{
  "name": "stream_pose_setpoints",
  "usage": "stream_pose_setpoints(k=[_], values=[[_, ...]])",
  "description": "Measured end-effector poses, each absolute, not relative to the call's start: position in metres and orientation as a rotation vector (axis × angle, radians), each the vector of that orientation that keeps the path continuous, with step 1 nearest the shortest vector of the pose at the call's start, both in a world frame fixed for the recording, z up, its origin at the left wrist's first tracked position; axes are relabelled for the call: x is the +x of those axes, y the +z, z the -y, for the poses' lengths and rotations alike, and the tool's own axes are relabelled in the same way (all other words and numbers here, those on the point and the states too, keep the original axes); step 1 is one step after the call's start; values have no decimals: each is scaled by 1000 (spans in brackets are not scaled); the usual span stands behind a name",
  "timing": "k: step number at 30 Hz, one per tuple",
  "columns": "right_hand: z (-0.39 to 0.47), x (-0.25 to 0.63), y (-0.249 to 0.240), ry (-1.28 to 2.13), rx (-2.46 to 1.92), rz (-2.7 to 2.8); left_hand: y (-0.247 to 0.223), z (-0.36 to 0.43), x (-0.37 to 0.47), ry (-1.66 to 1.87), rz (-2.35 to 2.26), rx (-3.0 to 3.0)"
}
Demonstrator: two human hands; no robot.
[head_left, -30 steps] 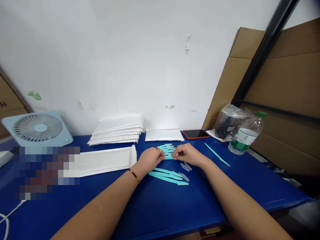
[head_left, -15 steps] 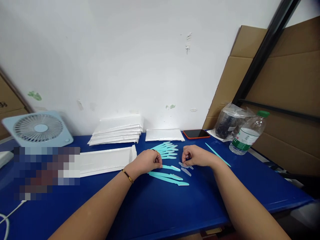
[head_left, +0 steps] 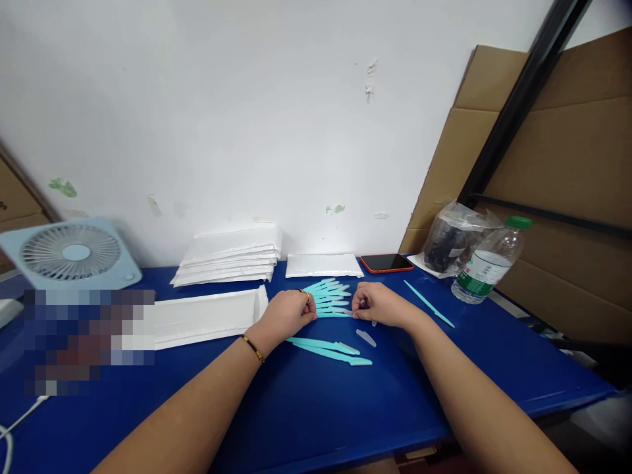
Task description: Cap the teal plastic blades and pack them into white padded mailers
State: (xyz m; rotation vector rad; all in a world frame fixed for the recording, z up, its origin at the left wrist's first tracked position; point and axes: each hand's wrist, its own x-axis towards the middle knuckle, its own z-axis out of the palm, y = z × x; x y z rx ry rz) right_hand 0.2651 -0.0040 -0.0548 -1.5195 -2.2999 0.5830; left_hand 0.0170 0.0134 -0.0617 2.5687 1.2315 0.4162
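Pinched in my left hand (head_left: 290, 311) is a turquoise eyebrow razor (head_left: 332, 315), its blade end pointing right. My right hand (head_left: 376, 304) has thumb and fingertips closed on a small clear blade cap (head_left: 348, 313) at that blade end; whether the cap is on the blade I cannot tell. Just beyond, several turquoise razors (head_left: 332, 294) lie fanned out. Two more razors (head_left: 328, 350) rest nearer me, blades to the right. A loose clear cap (head_left: 366, 338) lies below my right hand, and another is partly hidden behind it. One razor (head_left: 428, 303) lies apart at the right.
Left of my hands lies a flat white packet (head_left: 207, 319), with a stack of white packets (head_left: 227, 257) behind it. Along the wall are another white packet (head_left: 323, 265) and a phone (head_left: 388, 263). A bottle (head_left: 486, 266) and bagged dark object (head_left: 444, 243) stand right; a fan (head_left: 76, 253) stands left.
My left hand has moved the held razor slightly away from me, toward the fanned ones. My right hand has picked up a clear cap and brought it left to the razor's blade end.
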Motion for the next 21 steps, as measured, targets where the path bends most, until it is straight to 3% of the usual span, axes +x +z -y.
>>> stream_pose_setpoints(k=[11,16,21], values=[[4,252,-48,369,-1466,2253,-56,-11,22,603,-1323,2562],[21,267,-36,781,-1499,2453,-42,-3,8,183,-955,2376],[26,261,-40,768,-1524,2543,-45,-4,7,82,-972,2320]])
